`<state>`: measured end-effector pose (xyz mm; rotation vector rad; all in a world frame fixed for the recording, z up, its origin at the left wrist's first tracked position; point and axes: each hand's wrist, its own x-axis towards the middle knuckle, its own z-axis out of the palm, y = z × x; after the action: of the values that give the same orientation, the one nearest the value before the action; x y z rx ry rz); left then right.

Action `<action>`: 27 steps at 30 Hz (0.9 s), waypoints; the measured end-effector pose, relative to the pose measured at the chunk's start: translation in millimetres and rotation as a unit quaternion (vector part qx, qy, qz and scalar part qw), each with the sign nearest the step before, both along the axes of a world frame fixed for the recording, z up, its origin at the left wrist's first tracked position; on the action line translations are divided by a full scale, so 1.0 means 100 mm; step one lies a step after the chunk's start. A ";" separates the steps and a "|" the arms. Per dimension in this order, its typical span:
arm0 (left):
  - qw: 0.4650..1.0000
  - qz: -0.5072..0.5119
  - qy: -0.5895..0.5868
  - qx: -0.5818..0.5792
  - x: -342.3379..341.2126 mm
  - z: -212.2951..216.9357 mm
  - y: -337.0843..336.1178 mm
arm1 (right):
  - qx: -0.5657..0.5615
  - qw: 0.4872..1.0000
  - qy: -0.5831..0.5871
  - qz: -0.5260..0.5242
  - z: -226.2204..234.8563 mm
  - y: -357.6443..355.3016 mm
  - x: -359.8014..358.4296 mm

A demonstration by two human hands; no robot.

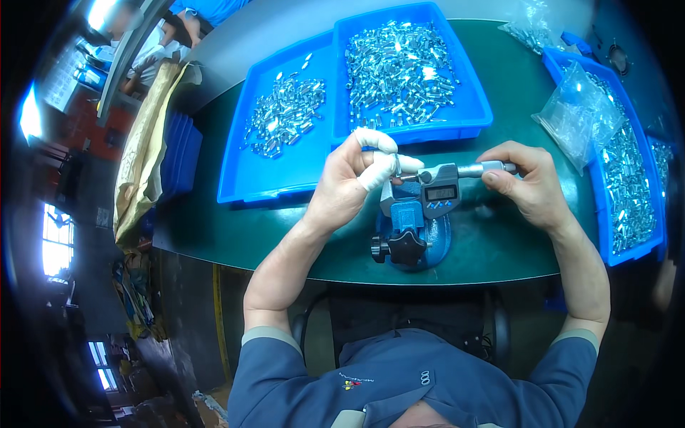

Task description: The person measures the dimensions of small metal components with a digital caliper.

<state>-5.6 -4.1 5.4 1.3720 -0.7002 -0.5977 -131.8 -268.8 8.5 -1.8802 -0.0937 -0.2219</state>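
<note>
Beside bare near-edge tabletop point(514, 246), we pinched a metal part point(397, 168) (left hand point(346, 182)) and the micrometer thimble point(491, 166) (right hand point(534, 184)).

Dark-blue short-sleeved shirt point(464, 371), pale cuffs point(271, 334), chest emblem point(351, 385); white covers point(377, 173) on left fingers point(374, 138).

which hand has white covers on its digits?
The left hand: white covers wrap its thumb and at least one finger. The right hand, at the silver end of the micrometer, shows only bare digits.
</note>
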 end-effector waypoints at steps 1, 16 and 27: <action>1.000 0.000 0.001 0.000 0.00 0.00 0.00 | 0.002 1.000 0.000 -0.001 0.00 0.00 0.00; 0.999 -0.030 -0.006 0.009 0.02 0.03 0.03 | -0.002 1.000 0.018 -0.003 0.02 0.01 -0.01; 0.999 -0.032 -0.022 0.011 0.02 0.02 0.03 | -0.001 1.000 0.009 -0.006 0.00 0.02 0.01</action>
<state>-3.2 -0.6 7.1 1.3909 -0.7771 -0.6289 -131.2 -267.1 8.0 -1.8846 -0.0699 -0.2122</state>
